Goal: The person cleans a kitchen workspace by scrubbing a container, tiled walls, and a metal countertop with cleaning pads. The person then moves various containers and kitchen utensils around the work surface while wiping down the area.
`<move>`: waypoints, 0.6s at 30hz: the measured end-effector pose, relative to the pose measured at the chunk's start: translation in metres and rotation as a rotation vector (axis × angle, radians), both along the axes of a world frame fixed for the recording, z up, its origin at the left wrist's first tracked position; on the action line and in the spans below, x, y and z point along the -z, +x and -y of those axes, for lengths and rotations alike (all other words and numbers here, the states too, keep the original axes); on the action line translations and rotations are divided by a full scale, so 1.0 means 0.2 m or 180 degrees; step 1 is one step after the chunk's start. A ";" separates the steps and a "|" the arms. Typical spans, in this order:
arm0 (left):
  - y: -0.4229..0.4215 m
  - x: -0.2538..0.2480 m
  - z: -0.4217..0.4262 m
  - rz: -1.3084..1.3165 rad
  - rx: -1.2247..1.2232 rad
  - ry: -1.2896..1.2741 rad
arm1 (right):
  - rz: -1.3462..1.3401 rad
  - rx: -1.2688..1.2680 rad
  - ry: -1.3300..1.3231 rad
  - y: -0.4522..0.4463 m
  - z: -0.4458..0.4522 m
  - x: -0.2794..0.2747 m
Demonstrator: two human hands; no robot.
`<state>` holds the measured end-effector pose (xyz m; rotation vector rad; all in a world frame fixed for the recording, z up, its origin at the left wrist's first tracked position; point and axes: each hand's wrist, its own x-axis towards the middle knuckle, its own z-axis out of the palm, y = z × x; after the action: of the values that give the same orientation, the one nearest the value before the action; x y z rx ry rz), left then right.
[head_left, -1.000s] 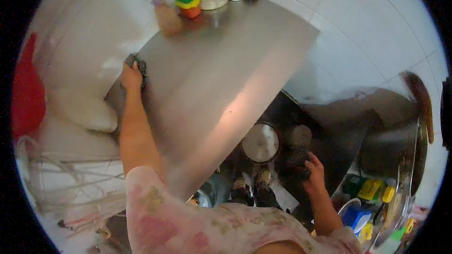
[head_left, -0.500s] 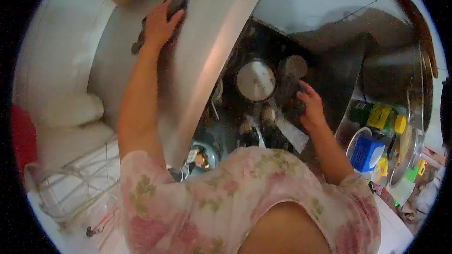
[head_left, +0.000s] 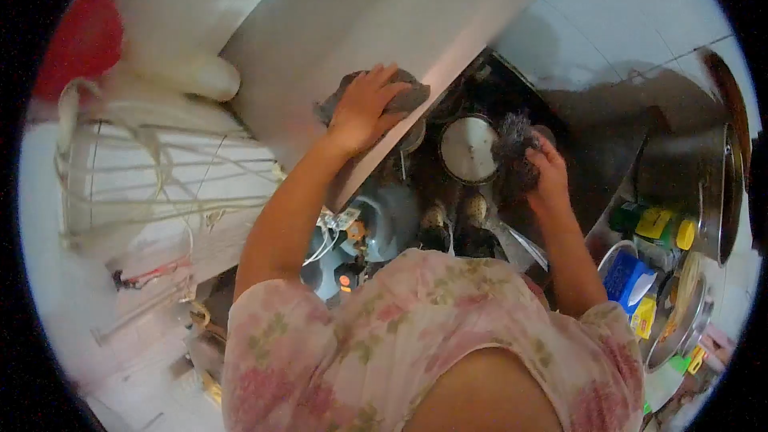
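My left hand presses a dark grey cloth against a broad, smooth metal panel, near its lower right edge. Its fingers lie over the cloth. In my right hand is a dark, wiry scouring pad, gripped between thumb and fingers. The pad is just right of a round, pale-topped pot or lid on the dark stove area, and partly hides a smaller round thing behind it. Whether the pad touches anything is unclear.
A white wire rack stands at left, below a pale cylinder. At right are a large metal pot, a green bottle with a yellow cap and a blue-and-white packet. Cables lie near a grey-blue appliance.
The view has shifted. My left hand has brought the cloth down the panel to its lower right edge. My right hand still holds the pad, now turned up more into view.
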<state>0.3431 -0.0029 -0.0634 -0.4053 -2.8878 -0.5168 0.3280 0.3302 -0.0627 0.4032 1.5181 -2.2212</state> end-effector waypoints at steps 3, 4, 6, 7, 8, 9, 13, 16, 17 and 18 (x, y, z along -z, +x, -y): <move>0.15 -0.01 0.07 0.0081 -0.0331 -0.0058 | -0.0530 -0.0254 0.0041 -0.06 0.17 -0.20; 0.17 -0.01 0.09 0.0086 -0.0330 -0.0008 | -0.0770 -0.0368 -0.0070 -0.09 0.26 -0.26; 0.20 -0.03 0.12 0.0120 -0.0376 0.0077 | -0.1326 -0.0629 -0.0179 -0.15 0.45 -0.34; 0.21 -0.07 0.13 -0.0027 -0.0294 -0.0025 | -0.1662 -0.0753 -0.0173 -0.17 0.54 -0.37; 0.26 -0.10 0.14 -0.0167 -0.0575 0.0055 | -0.2164 -0.0896 0.0446 -0.20 0.63 -0.39; 0.32 -0.13 0.15 -0.0315 -0.0864 0.0132 | -0.2679 -0.1039 0.1061 -0.23 0.70 -0.39; 0.70 -0.26 0.19 -0.0877 -0.1772 0.0841 | -0.4457 -0.1434 0.1951 -0.36 0.92 -0.15; 1.15 -0.20 0.19 -0.1193 -0.2628 0.1418 | -0.5097 -0.1263 0.2214 -0.32 0.91 0.02; 1.32 -0.12 0.17 -0.1235 -0.2998 0.1816 | -0.5073 -0.1325 0.2190 -0.27 0.88 0.03; 1.47 -0.04 0.15 -0.1269 -0.3349 0.2221 | -0.5040 -0.1377 0.2184 -0.21 0.83 0.02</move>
<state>0.6376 -0.0321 -0.0548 0.9292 -1.9402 -0.9772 0.2851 0.1634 -0.0670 -1.7300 2.6055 -1.3813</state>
